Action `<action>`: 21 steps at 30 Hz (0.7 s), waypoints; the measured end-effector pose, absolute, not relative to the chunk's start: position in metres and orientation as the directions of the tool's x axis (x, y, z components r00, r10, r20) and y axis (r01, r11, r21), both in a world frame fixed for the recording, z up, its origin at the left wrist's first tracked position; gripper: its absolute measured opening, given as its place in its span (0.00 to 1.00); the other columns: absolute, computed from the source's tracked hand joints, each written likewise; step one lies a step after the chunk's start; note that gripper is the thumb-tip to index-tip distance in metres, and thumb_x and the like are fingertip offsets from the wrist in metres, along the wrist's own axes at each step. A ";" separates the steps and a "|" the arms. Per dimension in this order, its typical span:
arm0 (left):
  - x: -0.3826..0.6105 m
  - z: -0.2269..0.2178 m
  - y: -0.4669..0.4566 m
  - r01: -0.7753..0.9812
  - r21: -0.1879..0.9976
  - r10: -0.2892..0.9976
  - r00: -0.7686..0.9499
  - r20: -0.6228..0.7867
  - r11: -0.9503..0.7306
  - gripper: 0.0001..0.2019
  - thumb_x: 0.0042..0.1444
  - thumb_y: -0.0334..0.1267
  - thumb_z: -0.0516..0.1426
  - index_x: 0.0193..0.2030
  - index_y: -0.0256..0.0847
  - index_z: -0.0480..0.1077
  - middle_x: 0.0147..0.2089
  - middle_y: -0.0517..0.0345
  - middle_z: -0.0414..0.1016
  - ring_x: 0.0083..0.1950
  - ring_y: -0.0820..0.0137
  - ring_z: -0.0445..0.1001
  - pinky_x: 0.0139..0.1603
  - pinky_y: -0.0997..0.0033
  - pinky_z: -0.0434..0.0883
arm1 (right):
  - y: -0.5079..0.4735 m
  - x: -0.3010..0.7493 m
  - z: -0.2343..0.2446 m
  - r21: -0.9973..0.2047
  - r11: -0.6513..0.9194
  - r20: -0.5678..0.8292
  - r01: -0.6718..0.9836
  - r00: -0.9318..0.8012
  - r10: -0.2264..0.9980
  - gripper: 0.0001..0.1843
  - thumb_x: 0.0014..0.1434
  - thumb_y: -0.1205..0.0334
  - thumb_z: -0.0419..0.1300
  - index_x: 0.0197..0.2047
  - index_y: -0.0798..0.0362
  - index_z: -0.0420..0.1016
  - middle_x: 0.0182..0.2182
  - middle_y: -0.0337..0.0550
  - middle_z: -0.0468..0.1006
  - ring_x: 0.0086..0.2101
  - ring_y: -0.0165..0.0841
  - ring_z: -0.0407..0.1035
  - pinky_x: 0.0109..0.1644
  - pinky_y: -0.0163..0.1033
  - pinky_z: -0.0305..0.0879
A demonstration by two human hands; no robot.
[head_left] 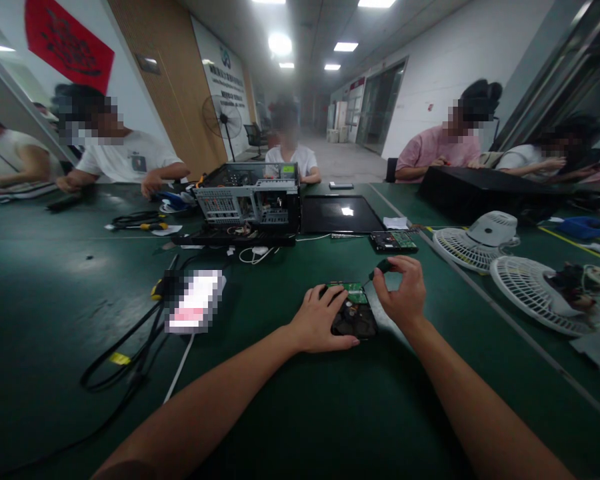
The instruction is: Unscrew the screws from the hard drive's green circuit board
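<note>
A hard drive (354, 320) lies on the green table with its green circuit board (353, 291) facing up. My left hand (320, 319) rests across its left side, fingers spread over the top and thumb along the near edge, holding it in place. Pinched in my right hand (404, 290) is a small screwdriver (379, 269) with a dark green handle. Its thin shaft slants down to the board's right edge; whether the tip sits in a screw is too small to tell. Just beyond lies a second hard drive (394, 242), board side up.
An opened computer case (247, 203) and a flat black screen (343, 213) stand ahead. Left are a lit phone (196, 301) and a black cable (145, 347). White fan parts (475, 241) lie right. Several people sit around the table, one in a pink shirt (437, 150).
</note>
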State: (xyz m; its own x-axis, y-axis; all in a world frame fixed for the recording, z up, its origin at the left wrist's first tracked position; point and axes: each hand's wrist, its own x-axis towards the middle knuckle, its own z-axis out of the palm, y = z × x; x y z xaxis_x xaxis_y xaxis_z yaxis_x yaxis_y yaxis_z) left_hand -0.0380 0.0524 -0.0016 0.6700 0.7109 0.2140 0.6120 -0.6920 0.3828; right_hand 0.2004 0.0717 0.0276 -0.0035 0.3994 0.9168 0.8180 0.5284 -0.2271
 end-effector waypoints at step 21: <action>-0.036 -0.005 0.053 0.612 0.356 0.702 0.673 0.234 -0.706 0.55 0.49 0.77 0.55 0.76 0.46 0.50 0.75 0.49 0.52 0.71 0.36 0.50 0.71 0.35 0.51 | 0.071 0.202 0.026 -0.218 0.535 0.909 0.816 -0.030 0.417 0.23 0.59 0.65 0.65 0.56 0.51 0.66 0.46 0.50 0.71 0.45 0.41 0.70 0.46 0.49 0.75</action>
